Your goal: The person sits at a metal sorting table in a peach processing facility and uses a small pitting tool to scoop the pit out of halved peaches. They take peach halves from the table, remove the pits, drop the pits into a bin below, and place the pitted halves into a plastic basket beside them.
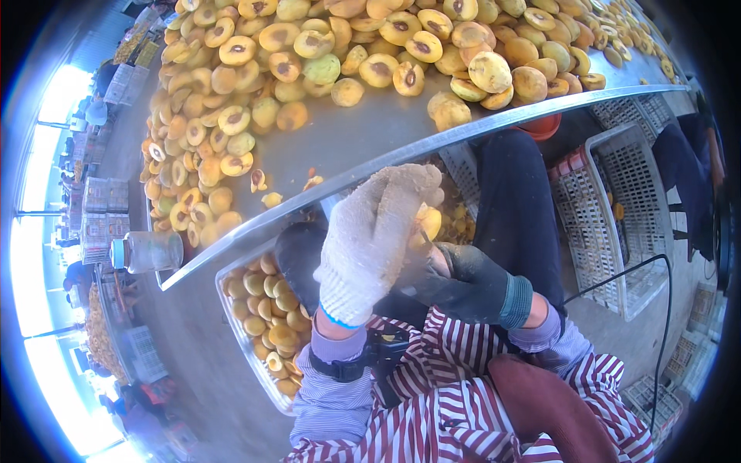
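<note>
My left hand (378, 228), in a white knitted glove, is closed around a yellow peach piece (428, 222) in front of the table edge. Close against it is my right hand (471, 282), in a dark glove with a teal cuff, its fingers curled. A thin dark tip shows between the fruit and the right hand; blur and the fingers hide what it belongs to. Many halved yellow peaches (238, 51), some with brown pits showing, are heaped on the metal table (347, 135) just beyond my hands.
Below the table's left part stands a white crate (239, 336) full of peach halves. Plastic crates (617, 224) stand on the right, near a black cable (665, 332). A clear jar (154, 252) is beside the table's left corner. A red bowl (542, 126) shows under the rim.
</note>
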### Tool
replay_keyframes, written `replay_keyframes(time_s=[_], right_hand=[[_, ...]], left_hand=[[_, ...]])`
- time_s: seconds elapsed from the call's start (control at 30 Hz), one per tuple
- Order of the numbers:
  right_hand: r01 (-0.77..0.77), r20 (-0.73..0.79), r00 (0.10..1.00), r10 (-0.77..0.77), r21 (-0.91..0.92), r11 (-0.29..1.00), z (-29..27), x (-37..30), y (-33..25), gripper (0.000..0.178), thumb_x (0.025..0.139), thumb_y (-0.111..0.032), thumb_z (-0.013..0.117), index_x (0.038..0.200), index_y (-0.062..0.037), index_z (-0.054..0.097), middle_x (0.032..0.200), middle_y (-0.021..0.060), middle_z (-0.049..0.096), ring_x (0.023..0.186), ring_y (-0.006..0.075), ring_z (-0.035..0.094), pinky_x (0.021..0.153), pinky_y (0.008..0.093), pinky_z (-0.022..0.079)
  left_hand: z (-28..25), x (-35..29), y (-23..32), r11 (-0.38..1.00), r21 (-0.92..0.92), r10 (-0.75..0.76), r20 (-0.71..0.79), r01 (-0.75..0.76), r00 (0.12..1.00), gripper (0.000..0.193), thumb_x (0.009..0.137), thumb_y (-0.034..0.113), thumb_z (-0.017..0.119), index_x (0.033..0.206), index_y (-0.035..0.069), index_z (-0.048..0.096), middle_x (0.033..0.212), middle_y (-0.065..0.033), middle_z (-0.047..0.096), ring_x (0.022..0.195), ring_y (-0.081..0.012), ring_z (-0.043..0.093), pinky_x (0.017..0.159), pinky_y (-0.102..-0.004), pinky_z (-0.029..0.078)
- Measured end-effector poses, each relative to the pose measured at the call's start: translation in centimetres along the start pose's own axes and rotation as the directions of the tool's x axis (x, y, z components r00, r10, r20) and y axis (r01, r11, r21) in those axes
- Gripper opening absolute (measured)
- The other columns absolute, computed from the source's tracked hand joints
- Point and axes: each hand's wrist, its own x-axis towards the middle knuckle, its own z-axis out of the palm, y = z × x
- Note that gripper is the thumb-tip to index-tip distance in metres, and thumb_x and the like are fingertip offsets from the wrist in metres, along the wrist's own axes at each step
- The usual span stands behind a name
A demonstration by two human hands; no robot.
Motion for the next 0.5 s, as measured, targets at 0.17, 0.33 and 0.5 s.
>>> replay_keyframes(time_s=[0.17,0.33,0.5], right_hand=[[-0.215,0.214,0.964,0.159,0.27,0.939,-0.7,-0.3,0.6,0.013,0.098,-0.02,0.058,0.105,-0.0096,0.062,0.072,-0.0046,0.058,0.055,0.0025,0.051,0.05,0.0198,0.042],[-0.262,0.292,0.946,0.141,0.433,0.862,-1.0,-0.2,0.1,0.017,0.096,-0.018,0.06,0.106,-0.0046,0.061,0.083,-0.0032,0.059,0.055,0.0017,0.052,0.047,0.0197,0.044],[-0.277,0.38,0.918,0.109,0.42,0.864,-0.6,-0.5,0.1,0.026,0.093,-0.017,0.063,0.109,0.0023,0.055,0.074,0.002,0.055,0.047,0.0054,0.051,0.037,0.0187,0.039]], left_hand=[[-0.5,0.8,0.7,0.965,0.121,-0.239,0.034,0.234,0.97,0.041,0.099,0.033,0.048,0.107,-0.003,0.064,0.091,-0.0128,0.069,0.084,-0.0196,0.066,0.073,-0.0292,0.052],[-0.6,-1.2,1.0,0.964,-0.258,-0.079,-0.052,0.063,0.996,0.034,0.097,0.027,0.053,0.112,-0.002,0.063,0.095,-0.014,0.068,0.086,-0.0212,0.064,0.078,-0.0298,0.05],[2.5,-4.0,-1.7,0.909,-0.379,0.007,-0.406,-0.175,0.914,0.025,0.091,0.005,0.058,0.113,-0.004,0.06,0.106,-0.0155,0.066,0.095,-0.0207,0.064,0.083,-0.029,0.051]])
